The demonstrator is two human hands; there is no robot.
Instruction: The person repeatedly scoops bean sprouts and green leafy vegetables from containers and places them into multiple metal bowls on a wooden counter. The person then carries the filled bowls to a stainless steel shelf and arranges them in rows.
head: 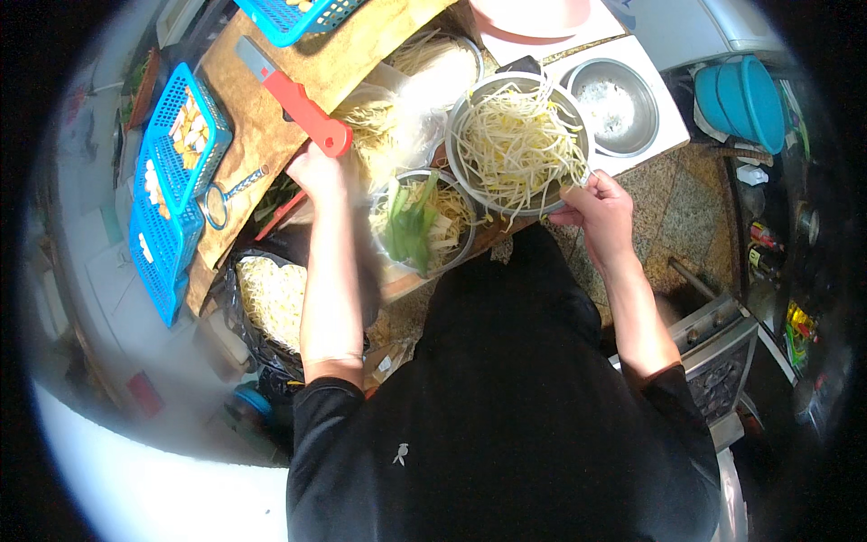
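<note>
My right hand (599, 210) grips the near right rim of a round metal bowl (455, 159). A heap of soybean sprouts (521, 142) fills it, and a few strands hang over the edge. My left hand (317, 171) is at the edge of a brown board (379, 40), just below the end of a red-handled blade tool (305, 112) lying there. The left fingers are partly hidden, so what they hold does not show. Between my hands, a smaller bowl (466, 254) contains cut green stalks (412, 227) and pale yellow strips (447, 223).
Blue plastic baskets (159, 251) with pale pieces stand along the board's left side, near a small strainer (217, 206). A black bag (247, 325) of sprouts is at lower left. Right of the sprout bowl sits another metal bowl (647, 139); a teal bucket (725, 101) stands farther right.
</note>
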